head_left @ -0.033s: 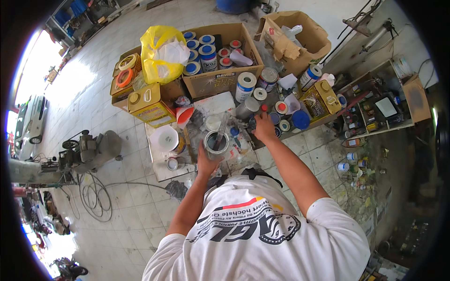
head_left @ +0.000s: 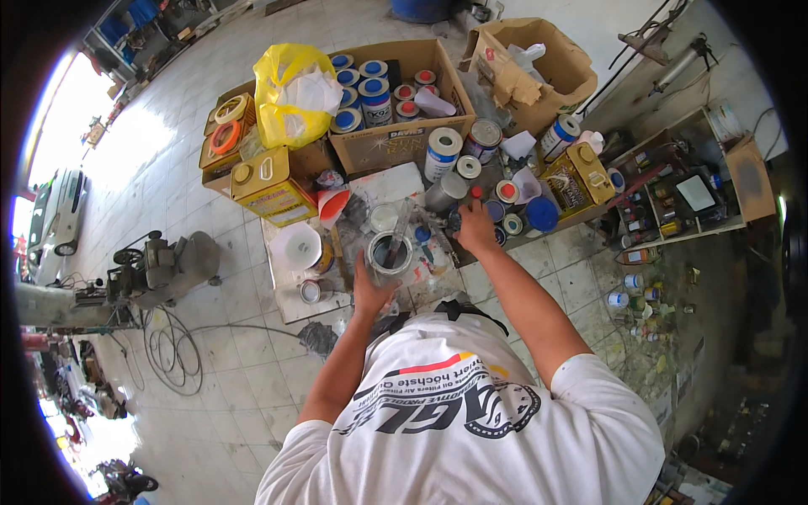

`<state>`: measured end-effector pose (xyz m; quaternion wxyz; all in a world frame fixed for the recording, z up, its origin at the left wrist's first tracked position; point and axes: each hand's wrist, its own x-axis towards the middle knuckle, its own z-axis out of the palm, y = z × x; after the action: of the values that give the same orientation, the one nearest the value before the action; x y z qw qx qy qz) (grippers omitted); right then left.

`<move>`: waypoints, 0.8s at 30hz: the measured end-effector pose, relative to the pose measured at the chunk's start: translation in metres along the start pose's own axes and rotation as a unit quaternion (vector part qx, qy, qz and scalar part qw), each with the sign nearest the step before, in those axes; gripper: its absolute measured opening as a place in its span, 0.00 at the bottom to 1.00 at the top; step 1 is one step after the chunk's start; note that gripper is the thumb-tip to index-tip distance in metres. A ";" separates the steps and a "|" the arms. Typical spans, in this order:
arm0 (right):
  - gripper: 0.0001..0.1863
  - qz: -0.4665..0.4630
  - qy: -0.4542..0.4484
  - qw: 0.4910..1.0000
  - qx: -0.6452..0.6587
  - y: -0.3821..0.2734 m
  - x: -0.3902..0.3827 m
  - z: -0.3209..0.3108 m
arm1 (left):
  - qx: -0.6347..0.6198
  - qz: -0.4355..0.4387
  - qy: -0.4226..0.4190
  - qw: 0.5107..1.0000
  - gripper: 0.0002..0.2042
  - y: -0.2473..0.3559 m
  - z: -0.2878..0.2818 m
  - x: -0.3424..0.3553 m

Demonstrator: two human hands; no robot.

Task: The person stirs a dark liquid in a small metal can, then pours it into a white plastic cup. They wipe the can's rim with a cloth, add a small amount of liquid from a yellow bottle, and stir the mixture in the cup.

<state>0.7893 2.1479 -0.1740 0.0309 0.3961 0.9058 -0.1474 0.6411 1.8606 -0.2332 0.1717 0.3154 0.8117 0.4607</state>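
Observation:
My left hand (head_left: 370, 292) is wrapped round the near left side of an open paint can (head_left: 406, 268). Dark grey contents show inside the can, and a clear flat stirring stick (head_left: 399, 225) leans up out of it. To the right, my right hand (head_left: 478, 229) is closed at a small dark item (head_left: 454, 220) whose kind I cannot make out. Beyond its fingers are a red cap (head_left: 476, 192) and a grey metal can (head_left: 446, 192). A pale round lid (head_left: 384, 217) lies behind the paint can.
Cardboard boxes, one of them (head_left: 400, 145) full of blue- and red-capped cans, line the far side. A yellow square tin (head_left: 261, 187), a white bowl (head_left: 295, 244) and a small can (head_left: 311, 291) stand left. A blue lid (head_left: 543, 215) lies right. A compressor (head_left: 172, 263) stands farther left.

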 end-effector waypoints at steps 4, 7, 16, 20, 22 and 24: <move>0.43 0.007 0.038 0.998 0.052 0.000 -0.001 0.002 | 0.057 0.026 0.028 0.998 0.56 0.002 -0.014 -0.017; 0.43 -0.016 0.045 0.997 0.053 0.005 -0.001 0.003 | 0.069 0.031 0.050 0.996 0.52 0.006 -0.017 -0.031; 0.44 0.024 0.187 0.934 0.302 0.021 -0.022 0.001 | 0.034 0.038 0.083 0.995 0.39 0.043 -0.023 -0.052; 0.41 0.056 0.161 0.840 0.515 0.007 -0.073 -0.002 | -0.102 -0.085 -0.075 0.988 0.31 0.064 -0.029 -0.046; 0.40 0.024 0.148 0.806 0.573 -0.009 -0.097 -0.004 | -0.179 -0.080 -0.175 0.965 0.30 0.095 -0.023 -0.035; 0.41 -0.013 0.132 0.770 0.624 -0.032 -0.114 -0.006 | -0.180 -0.047 -0.260 0.948 0.32 0.130 -0.021 -0.022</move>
<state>0.8448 2.0480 -0.1408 -0.3445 0.3321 0.6143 -0.6274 0.6914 1.8809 -0.1113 0.4519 0.3500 0.6562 0.4927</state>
